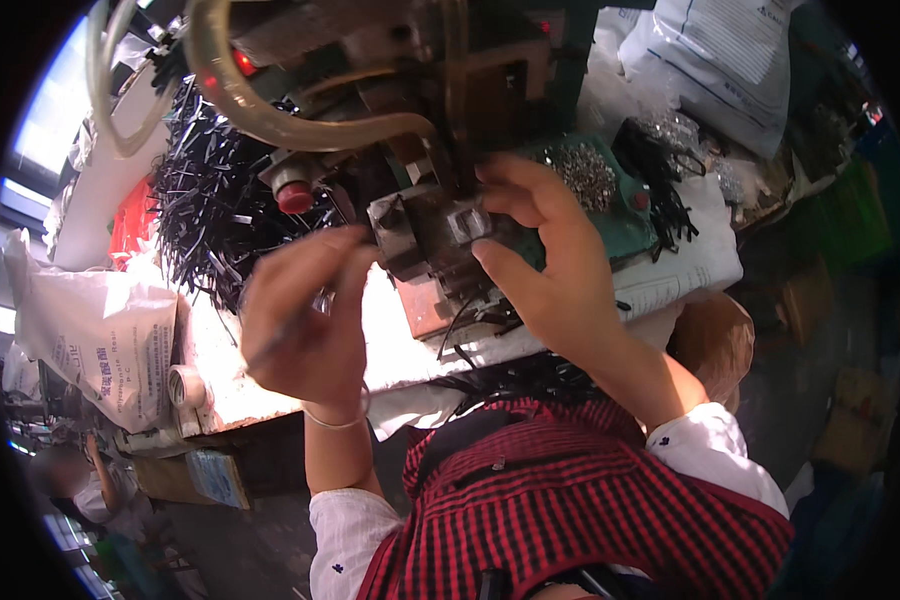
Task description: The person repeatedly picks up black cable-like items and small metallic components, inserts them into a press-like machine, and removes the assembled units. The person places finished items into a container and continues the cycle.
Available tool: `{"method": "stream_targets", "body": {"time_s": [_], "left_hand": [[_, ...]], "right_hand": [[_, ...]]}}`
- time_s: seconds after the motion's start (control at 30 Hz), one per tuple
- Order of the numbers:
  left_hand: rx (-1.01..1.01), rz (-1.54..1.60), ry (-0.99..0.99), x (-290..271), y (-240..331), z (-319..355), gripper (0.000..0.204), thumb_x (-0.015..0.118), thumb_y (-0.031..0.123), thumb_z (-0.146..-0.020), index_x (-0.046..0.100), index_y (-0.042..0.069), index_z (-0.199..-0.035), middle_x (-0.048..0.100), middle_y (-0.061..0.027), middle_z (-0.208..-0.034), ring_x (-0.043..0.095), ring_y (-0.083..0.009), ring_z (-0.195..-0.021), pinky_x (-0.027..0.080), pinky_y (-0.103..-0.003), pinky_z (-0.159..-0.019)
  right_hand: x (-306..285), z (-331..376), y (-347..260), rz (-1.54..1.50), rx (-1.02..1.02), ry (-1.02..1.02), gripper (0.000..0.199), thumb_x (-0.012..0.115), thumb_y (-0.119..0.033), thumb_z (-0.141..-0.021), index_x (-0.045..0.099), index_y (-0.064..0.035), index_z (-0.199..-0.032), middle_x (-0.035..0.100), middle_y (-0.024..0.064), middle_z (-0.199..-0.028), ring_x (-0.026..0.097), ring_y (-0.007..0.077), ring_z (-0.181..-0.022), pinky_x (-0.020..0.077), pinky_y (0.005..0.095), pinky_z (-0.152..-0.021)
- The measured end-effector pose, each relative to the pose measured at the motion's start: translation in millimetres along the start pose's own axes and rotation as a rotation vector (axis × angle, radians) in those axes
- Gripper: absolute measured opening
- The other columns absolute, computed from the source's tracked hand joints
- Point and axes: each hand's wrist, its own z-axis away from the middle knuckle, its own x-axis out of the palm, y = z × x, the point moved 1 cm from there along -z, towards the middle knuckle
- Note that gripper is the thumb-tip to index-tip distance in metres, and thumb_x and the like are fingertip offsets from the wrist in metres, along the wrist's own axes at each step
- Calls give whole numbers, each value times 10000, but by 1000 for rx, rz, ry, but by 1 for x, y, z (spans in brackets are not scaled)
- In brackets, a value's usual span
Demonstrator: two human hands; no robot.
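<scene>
Holds right hand (pixel 568 275) spread open around small metal piece (pixel 467 222) on machine (pixel 430 228); curls left hand (pixel 305 318) near metal block (pixel 394 230), blurred, cannot tell if grasping.

Shiny mtl pc. (pixel 466 223); apron (pixel 570 490) matt cloth.

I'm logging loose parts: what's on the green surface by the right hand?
A heap of small silvery pieces and, rightward, something round and red. The right hand hides part of it; beneath the heap is covered.

left fingers (pixel 320 252) curled, right fingers (pixel 538 183) parted
</scene>
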Motion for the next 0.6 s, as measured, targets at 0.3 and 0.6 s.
{"method": "stream_targets", "body": {"time_s": [0.3, 0.6], "left_hand": [[458, -190, -277, 60, 2, 41, 237, 871, 105, -749, 724, 82, -934, 725, -45, -959, 592, -111, -591, 452, -264, -509], [416, -177, -244, 56, 0, 41, 280, 890, 63, -732, 714, 94, -947, 739, -51, -938, 632, -145, -592, 473, -284, -487]], "right_hand": [[-86, 19, 107, 764, 23, -6, 271, 562, 5, -935, 713, -43, -1156, 747, 143, -1088, 712, 250, -1035, 531, 338, -922], [-105, 21, 117, 866, 7, 163, 153, 719, -99, -837, 710, -61, -985, 700, 146, -980, 653, 362, -955, 521, 442, -830]]}}
